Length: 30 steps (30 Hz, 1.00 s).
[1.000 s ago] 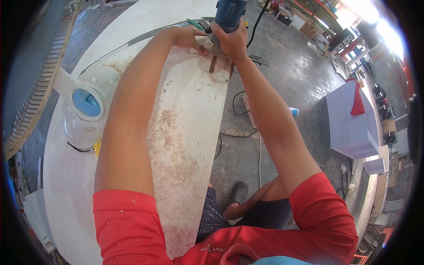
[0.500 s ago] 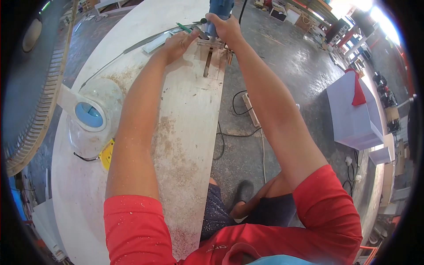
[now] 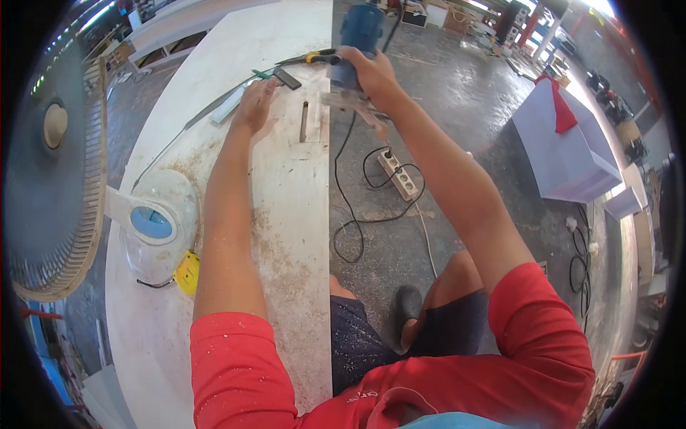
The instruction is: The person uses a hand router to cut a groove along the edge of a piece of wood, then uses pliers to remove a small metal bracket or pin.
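Observation:
My right hand [image 3: 373,77] is closed around the body of a blue trim router [image 3: 361,32], tilted and smeared by motion. Its base hangs past the right edge of the white board [image 3: 286,207]. A narrow slot [image 3: 304,121] shows in the board, left of the router. My left hand [image 3: 255,104] is low over the board, fingers extended and apparently holding nothing. By its fingertips lie a dark flat block [image 3: 288,78] and a green pen-like stick [image 3: 261,74]. Pliers with yellow and black handles [image 3: 314,56] rest farther back. Beside the left hand is a pale strip [image 3: 227,107].
A fan [image 3: 53,171] stands at the left, its pale base [image 3: 161,236] on the board beside a yellow tape measure [image 3: 187,272]. Sawdust covers the board. On the floor at right are a power strip [image 3: 398,175], dark cables and a white cabinet [image 3: 564,154] with red cloth.
The router has lifted off the board and moved right past its edge, uncovering the slot. My left hand has come away from the router, and the dark block lies on the board.

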{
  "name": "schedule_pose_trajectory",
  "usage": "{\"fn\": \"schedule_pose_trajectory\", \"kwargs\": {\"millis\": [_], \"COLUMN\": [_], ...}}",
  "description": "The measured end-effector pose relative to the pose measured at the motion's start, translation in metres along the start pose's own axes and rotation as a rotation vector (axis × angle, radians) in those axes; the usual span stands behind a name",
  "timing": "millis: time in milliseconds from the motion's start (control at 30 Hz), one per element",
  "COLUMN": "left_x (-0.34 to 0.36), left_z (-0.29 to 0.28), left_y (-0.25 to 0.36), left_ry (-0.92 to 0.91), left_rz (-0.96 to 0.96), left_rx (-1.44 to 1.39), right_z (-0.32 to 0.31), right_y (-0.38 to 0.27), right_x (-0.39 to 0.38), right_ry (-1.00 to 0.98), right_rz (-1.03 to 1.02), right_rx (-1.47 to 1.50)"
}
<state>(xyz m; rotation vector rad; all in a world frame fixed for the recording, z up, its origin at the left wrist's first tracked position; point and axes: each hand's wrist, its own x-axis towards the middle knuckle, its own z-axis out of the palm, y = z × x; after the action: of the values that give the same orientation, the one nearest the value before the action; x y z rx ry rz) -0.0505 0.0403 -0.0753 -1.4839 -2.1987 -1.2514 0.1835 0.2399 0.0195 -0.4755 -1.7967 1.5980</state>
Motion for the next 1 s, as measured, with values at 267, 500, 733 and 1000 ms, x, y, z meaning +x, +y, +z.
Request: {"fn": "schedule_pose_trajectory", "kwargs": {"millis": [267,500,733,1000], "left_x": [0.0,0.034,0.05,0.058], "left_z": [-0.007,0.011,0.042,0.029], "left_y": [0.015,0.168,0.319,0.336], "left_ry": [0.026,-0.012,-0.428,-0.535], "left_rz": [0.102,0.475,0.706,0.732], "left_rx": [0.163,0.018,0.018,0.204], "right_z": [-0.097,-0.105,-0.097,-0.094], "right_y": [0.02,0.05,0.052,0.047], "right_x": [-0.141,-0.195,-0.2,-0.201], "right_ry": [0.055,0.17,0.126,0.123], "right_rz": [0.062,-0.048,-0.194,-0.185], "right_rx": [0.27,0.028,0.051,0.05]}}
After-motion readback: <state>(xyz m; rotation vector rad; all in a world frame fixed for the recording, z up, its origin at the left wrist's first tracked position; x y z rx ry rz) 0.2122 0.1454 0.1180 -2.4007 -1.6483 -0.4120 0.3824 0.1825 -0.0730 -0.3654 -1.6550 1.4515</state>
